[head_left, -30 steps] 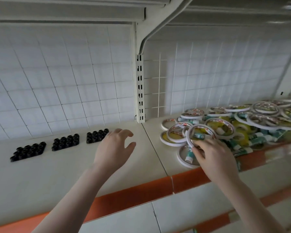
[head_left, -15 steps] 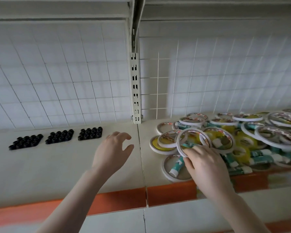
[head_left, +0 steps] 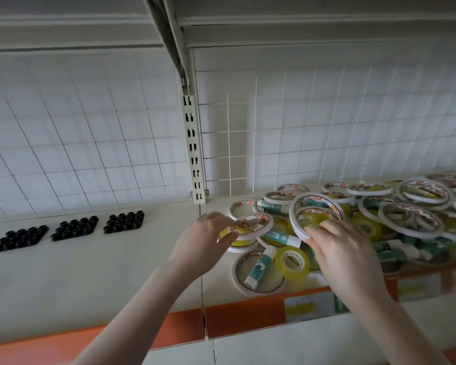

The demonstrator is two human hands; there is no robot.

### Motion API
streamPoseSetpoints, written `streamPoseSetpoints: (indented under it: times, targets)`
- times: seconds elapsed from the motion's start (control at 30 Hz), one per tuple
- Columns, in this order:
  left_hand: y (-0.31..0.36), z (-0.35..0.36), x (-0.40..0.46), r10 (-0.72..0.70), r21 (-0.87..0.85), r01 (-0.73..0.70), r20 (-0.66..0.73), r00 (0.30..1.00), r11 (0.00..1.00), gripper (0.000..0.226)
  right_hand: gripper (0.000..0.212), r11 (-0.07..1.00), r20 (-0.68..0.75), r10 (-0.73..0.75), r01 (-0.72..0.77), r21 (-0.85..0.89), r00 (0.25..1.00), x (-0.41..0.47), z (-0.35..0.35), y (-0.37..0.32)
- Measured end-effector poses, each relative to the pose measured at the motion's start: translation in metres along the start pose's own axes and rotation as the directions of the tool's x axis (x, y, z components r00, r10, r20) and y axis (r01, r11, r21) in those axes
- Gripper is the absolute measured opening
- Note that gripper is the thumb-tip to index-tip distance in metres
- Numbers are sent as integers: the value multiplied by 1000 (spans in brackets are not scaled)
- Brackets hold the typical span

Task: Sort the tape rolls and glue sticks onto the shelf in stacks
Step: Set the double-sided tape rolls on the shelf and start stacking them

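Tape rolls (head_left: 379,206) and glue sticks (head_left: 282,237) lie in a loose heap on the shelf (head_left: 90,272), all of it to the right of the slotted upright post (head_left: 194,151) at the back. Left hand (head_left: 203,243) is right at the near-left edge of that heap, thumb and fingers pinching a thin white tape ring (head_left: 253,227) that sits tilted over a yellow-centred roll. Right hand (head_left: 345,254) is further right of the post, fingers curled round the rim of a larger white ring (head_left: 315,212), holding it tipped up, with a second ring just inside it. Just in front of the two hands, a teal-and-white glue stick (head_left: 259,267) lies inside a flat ring, touching a yellow roll (head_left: 292,263) beside it. Left of the post, three clusters of small black pieces (head_left: 71,229) sit in a row on the shelf, well apart from the heap. An orange strip (head_left: 248,317) runs along the shelf's front edge, below the post.
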State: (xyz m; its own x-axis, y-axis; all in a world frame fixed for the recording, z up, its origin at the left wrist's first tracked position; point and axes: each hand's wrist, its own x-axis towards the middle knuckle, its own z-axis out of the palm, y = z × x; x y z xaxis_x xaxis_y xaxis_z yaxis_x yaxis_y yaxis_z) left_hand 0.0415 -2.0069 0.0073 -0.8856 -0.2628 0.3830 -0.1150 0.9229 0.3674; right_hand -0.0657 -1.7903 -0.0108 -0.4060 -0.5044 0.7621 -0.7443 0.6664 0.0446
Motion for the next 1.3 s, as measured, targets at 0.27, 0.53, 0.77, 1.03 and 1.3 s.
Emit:
streamPoseSetpoints:
  times: [0.27, 0.53, 0.77, 1.03, 1.3]
  targets:
    - [8, 21, 10, 140, 0, -141, 114, 984, 990, 31, 33, 998, -6, 35, -35, 43, 999, -10, -4, 19]
    - [9, 19, 7, 160, 86, -166, 71, 985, 982, 59, 28, 995, -18, 30, -28, 92, 999, -8, 0, 23]
    - [-8, -15, -12, 125, 221, -120, -6, 992, 968, 42, 23, 975, -61, -63, 74, 211, 996, 17, 13, -7]
    - [-72, -91, -85, -30, 342, 89, -172, 985, 935, 23, 21, 896, -66, -192, 202, 397, 979, 51, 37, -110]
    - [-174, -184, -192, -142, 374, 251, -295, 945, 893, 25, 21, 801, -25, -290, 257, 541, 957, 72, 38, -284]
